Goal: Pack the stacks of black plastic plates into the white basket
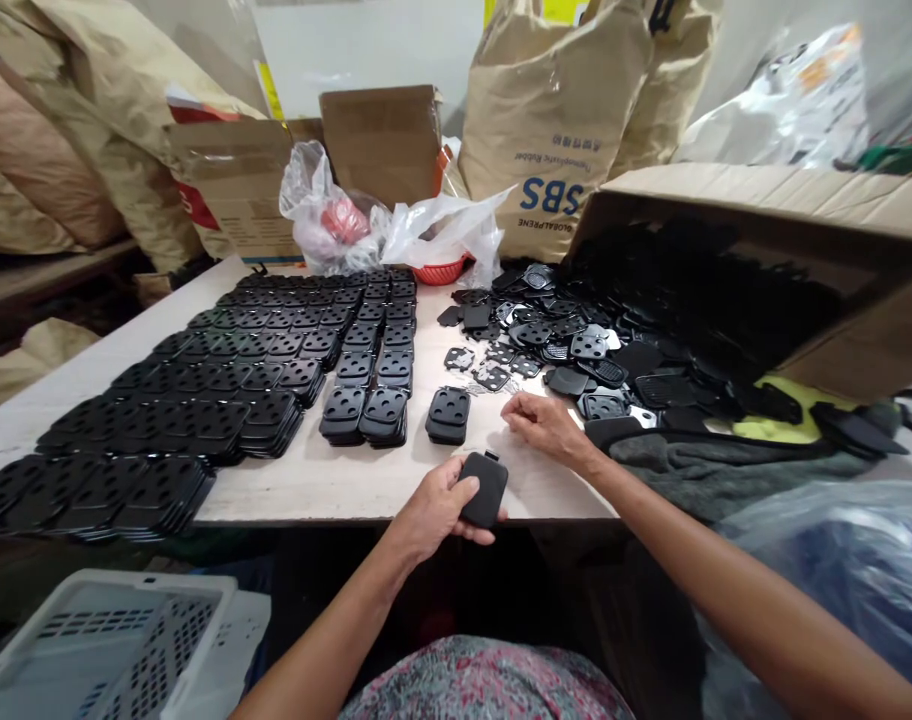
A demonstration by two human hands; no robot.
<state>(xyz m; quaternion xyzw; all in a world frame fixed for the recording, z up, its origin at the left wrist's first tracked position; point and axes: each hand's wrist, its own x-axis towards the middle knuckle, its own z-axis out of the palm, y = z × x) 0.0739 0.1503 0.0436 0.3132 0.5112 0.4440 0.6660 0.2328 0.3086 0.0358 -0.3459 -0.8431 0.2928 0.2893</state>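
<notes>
My left hand point(442, 505) grips a flat black rounded-square pad point(486, 490) at the table's front edge, thumb on its smooth face. A small tab sticks out from the pad's top edge. My right hand point(546, 428) is just above the tabletop, to the right of that pad, with its fingers curled together; whether anything is between them is hidden. Beyond my left hand stands a short stack of black pads with round holes point(448, 415). Thin black scraps point(492, 378) lie scattered past my right fingertips.
Rows of stacked black pads point(223, 375) cover the table's left side. A heap of loose black pads point(568, 335) spills from a tipped cardboard box point(846, 215). Behind are a red basket point(441, 272) and a paper sack point(550, 130). A white crate point(118, 640) stands lower left.
</notes>
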